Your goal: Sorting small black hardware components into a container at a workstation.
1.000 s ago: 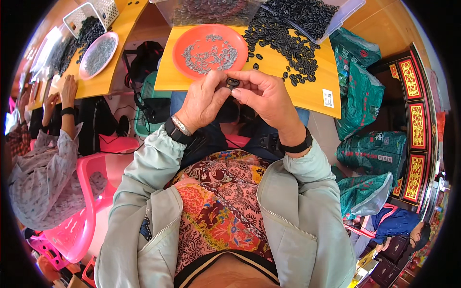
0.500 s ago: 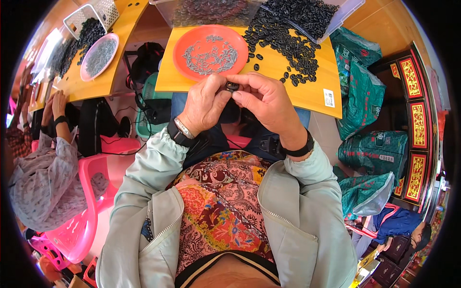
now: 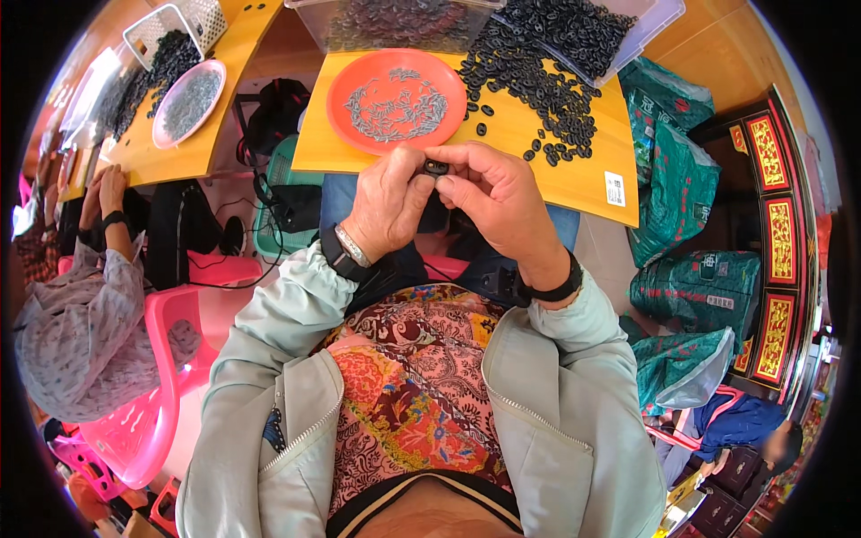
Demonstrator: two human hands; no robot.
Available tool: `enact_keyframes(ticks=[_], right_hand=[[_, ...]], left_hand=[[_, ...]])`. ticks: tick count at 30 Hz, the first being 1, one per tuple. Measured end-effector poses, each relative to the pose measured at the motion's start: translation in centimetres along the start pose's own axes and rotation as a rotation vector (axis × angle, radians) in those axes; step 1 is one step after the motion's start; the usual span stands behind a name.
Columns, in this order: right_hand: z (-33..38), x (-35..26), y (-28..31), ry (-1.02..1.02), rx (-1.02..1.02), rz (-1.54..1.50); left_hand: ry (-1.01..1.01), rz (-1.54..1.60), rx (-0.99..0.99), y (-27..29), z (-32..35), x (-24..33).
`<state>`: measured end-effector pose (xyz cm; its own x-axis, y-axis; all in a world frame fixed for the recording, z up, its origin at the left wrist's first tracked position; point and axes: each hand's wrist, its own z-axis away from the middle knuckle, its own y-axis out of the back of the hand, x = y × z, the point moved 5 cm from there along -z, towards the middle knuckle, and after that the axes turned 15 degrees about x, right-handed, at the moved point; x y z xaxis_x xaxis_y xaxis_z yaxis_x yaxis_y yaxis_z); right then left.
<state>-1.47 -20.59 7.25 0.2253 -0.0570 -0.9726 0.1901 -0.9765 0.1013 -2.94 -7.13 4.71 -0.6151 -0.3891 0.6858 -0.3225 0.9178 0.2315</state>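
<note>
My left hand and my right hand meet just below the near edge of a yellow board. Together their fingertips pinch one small black ring-shaped part. On the board, an orange plate holds several thin grey metal pieces. To its right lies a heap of loose black ring parts, spilling from a clear plastic tray at the far right.
A second clear bin stands behind the plate. At the left another person sits on a pink chair at a second yellow board with a pale plate. Green sacks stand at the right.
Both hands stay together on the small black part, with only slight shifts of the fingers. The person at the left has lowered their arm a little.
</note>
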Motion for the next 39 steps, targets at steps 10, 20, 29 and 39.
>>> enact_keyframes(ticks=[10, 20, 29, 39], right_hand=[[0.0, 0.2, 0.0, -0.097, -0.019, -0.027], [-15.2, -7.8, 2.1, 0.308, 0.100, 0.247], [-17.9, -2.1, 6.4, 0.431, 0.039, 0.701], [-9.9, 7.5, 12.3, -0.029, 0.058, 0.942]], left_hand=[[0.028, 0.055, 0.024, -0.1, 0.2, 0.0], [0.074, 0.048, 0.001, -0.4, 0.0, -0.3], [0.066, 0.062, -0.001, -0.2, -0.9, -0.2], [0.059, 0.074, -0.016, -0.2, -0.9, -0.3]])
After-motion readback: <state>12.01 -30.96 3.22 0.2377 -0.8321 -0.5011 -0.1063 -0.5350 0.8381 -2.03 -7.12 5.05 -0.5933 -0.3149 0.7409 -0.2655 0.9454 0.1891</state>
